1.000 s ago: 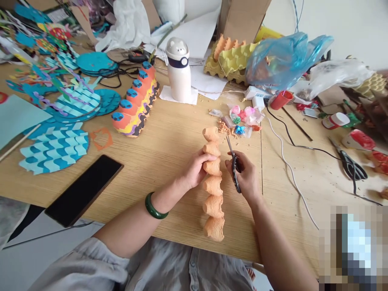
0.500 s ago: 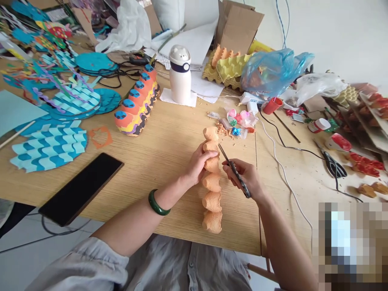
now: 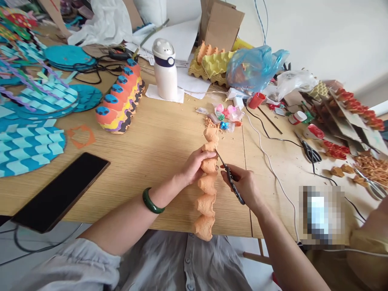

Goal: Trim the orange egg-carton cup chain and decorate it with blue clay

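Observation:
A long orange egg carton strip point(image 3: 206, 184), bumpy along its length, runs from mid-table to the near edge in the head view. My left hand point(image 3: 194, 163) grips it near its upper part, thumb across the top. In my right hand point(image 3: 241, 182) is a pair of dark-handled scissors point(image 3: 232, 180), its tip touching the strip's right edge close to my left thumb. Orange shavings point(image 3: 211, 122) lie at the strip's far end. To the left rests a painted egg carton strip point(image 3: 121, 97) in orange, yellow, purple and black with blue spots.
A black phone point(image 3: 62, 192) lies at left, near blue paper crafts point(image 3: 33, 145). A white bottle point(image 3: 165, 74) stands at the back. Yellow egg trays point(image 3: 212, 64), a blue plastic bag point(image 3: 257, 66), cables and another pair of scissors point(image 3: 311, 151) are further right. Another person's sleeve point(image 3: 363, 258) shows at lower right.
The view has turned to the right, so the table's things appear further left. The scissors' tip has come against the strip's edge, and the strip's near end now overhangs the table edge.

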{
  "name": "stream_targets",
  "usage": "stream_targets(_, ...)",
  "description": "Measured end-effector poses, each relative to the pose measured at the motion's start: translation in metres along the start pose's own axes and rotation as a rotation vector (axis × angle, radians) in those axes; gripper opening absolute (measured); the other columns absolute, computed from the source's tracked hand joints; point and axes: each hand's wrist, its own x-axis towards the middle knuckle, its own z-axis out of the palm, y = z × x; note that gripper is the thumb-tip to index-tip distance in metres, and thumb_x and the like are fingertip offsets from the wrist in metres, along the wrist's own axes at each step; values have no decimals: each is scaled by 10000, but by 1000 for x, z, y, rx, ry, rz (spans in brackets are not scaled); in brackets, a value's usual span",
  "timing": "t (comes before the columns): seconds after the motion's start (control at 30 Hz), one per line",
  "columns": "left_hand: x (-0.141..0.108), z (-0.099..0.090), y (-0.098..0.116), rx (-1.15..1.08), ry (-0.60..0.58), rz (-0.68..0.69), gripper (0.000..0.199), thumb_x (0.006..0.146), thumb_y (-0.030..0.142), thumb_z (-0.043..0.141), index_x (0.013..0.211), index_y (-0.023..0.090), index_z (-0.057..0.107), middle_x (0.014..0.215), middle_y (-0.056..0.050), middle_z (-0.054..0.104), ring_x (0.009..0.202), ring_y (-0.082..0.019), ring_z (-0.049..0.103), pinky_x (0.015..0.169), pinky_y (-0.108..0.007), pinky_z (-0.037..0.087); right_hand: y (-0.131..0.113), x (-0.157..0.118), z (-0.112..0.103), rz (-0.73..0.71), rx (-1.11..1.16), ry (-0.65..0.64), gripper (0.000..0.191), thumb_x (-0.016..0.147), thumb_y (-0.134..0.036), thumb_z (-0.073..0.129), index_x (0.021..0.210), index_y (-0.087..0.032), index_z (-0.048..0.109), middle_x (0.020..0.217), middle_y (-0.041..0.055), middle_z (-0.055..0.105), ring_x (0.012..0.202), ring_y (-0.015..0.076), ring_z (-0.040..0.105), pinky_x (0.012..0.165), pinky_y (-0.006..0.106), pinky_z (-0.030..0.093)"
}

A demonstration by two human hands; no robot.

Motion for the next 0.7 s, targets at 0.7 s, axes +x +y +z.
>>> stream_targets(0.7, 0, 2, -15, -37, -83, -73, 158, 683, 229, 753, 788, 149, 666, 713, -7, 685, 624, -115, 629, 619, -230, 506, -4, -16, 8, -42, -207, 104, 198, 890, -281, 588, 944, -270, 778, 648, -12, 681, 577, 148, 594, 595, 241, 434)
